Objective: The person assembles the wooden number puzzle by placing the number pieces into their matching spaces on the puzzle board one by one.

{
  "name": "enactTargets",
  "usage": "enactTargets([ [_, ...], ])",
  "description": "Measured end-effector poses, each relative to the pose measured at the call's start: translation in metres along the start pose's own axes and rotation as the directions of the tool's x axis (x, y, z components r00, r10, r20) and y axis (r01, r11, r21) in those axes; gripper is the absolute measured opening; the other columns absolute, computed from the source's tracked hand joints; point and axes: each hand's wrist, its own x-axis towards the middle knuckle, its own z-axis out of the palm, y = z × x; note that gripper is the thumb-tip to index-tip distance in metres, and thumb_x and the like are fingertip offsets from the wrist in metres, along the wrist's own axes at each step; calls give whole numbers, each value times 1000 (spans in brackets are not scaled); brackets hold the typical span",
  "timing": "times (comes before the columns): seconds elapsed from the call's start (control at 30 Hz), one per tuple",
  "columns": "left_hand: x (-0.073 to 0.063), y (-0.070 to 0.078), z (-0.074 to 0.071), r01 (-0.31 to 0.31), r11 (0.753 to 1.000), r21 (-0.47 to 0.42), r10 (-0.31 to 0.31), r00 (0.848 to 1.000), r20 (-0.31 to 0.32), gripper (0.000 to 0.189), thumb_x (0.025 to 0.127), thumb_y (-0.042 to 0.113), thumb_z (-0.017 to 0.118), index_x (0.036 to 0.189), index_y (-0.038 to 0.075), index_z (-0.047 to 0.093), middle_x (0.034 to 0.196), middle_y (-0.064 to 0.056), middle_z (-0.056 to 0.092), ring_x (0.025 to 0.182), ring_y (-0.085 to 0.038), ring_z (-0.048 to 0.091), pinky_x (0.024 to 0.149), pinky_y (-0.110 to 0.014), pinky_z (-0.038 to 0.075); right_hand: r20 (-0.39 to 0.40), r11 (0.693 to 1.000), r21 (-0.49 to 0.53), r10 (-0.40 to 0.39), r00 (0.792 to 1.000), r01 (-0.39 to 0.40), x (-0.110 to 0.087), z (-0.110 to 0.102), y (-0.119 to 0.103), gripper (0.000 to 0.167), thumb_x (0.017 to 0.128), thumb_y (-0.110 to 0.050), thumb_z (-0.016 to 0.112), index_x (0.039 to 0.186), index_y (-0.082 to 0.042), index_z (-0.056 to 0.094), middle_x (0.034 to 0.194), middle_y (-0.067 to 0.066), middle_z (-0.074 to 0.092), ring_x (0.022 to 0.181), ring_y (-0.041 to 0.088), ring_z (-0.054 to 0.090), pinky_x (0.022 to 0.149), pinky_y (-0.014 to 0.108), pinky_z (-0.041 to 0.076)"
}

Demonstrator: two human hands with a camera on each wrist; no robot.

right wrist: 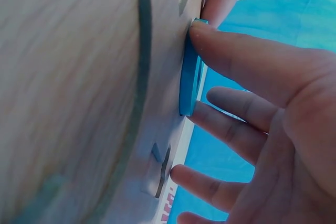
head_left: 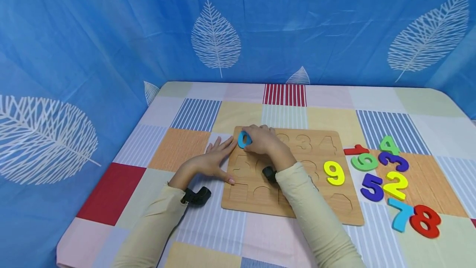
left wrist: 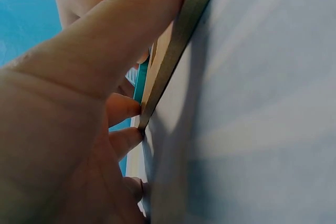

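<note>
At the far left corner of a wooden number puzzle board [head_left: 256, 207], my right hand [head_left: 263, 140] pinches a blue number 0 [head_left: 240, 140]. The right wrist view shows the thumb on one end of the blue 0 [right wrist: 188, 80] and a fingertip at its other end, with the piece close against the board. My left hand [head_left: 211, 164] lies along the board's left edge, fingers stretched out and thumb over the wood. Fingertips touch that edge [left wrist: 167, 72] in the left wrist view. A yellow 9 [head_left: 341, 173] sits on the board's right side.
Right of the board lie loose numbers: a red 1 [head_left: 357, 150], green 4 [head_left: 389, 147], purple 3 [head_left: 402, 161], yellow 2 [head_left: 396, 188], purple 5 [head_left: 373, 187], blue 7 [head_left: 404, 210], red 8 [head_left: 425, 220] and a green 6 or 9 [head_left: 354, 163]. A patchwork cloth [head_left: 208, 235] covers the table.
</note>
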Motion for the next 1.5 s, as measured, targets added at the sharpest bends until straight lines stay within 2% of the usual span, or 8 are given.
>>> enactTargets([
  [0.3, -1, 1, 1, -4, 1000, -9, 4, 1000, 0, 112, 70, 44, 75, 148, 15, 1, 154, -8, -10, 137, -35, -22, 108, -58, -10, -10, 999, -35, -29, 1000, 29, -3, 2, 4, 58, 87, -28, 61, 139, -15, 39, 142, 9, 40, 127, 41, 34, 99, 56, 28],
  [0.73, -1, 1, 1, -16, 1000, -6, 16, 1000, -7, 112, 69, 45, 75, 148, 13, 2, 154, -9, -9, 137, -37, -21, 108, -59, -9, 6, 999, -49, -23, 1000, 24, -9, 6, 4, 65, 88, -29, 59, 144, -14, 30, 147, 10, 31, 134, 40, 24, 105, 59, 21],
  [0.93, -2, 1, 1, -12, 1000, -7, 12, 1000, -2, 112, 70, 46, 75, 148, 13, 1, 154, -9, -9, 137, -37, -21, 108, -58, -9, 20, 999, -51, -14, 1000, 15, -19, 6, 4, 67, 88, -29, 59, 145, -14, 26, 147, 12, 30, 134, 40, 24, 107, 59, 17],
  [1.17, -2, 2, 0, -19, 1000, -1, 19, 1000, -4, 112, 70, 45, 75, 148, 13, 1, 154, -10, -9, 137, -37, -20, 108, -59, -9, 22, 995, -87, -40, 999, 42, -37, 6, 7, 69, 88, -31, 59, 145, -11, 26, 146, 15, 31, 135, 40, 24, 106, 61, 18],
  [1.33, -1, 1, 0, -13, 1000, 5, 13, 1000, -10, 112, 69, 44, 76, 148, 12, 3, 154, -10, -8, 137, -37, -20, 109, -57, -9, 3, 996, -83, -31, 1000, 31, -51, 3, 20, 73, 87, -34, 60, 144, -5, 26, 147, 17, 30, 135, 38, 24, 107, 60, 18],
  [1.5, -2, 0, 1, -17, 1000, 13, 17, 1000, -16, 112, 68, 44, 76, 148, 11, 4, 154, -11, -8, 137, -38, -19, 109, -58, -9, -19, 999, -49, -7, 1000, 6, -71, -8, 40, 75, 87, -33, 60, 143, 0, 24, 146, 20, 29, 136, 38, 24, 106, 61, 17],
])
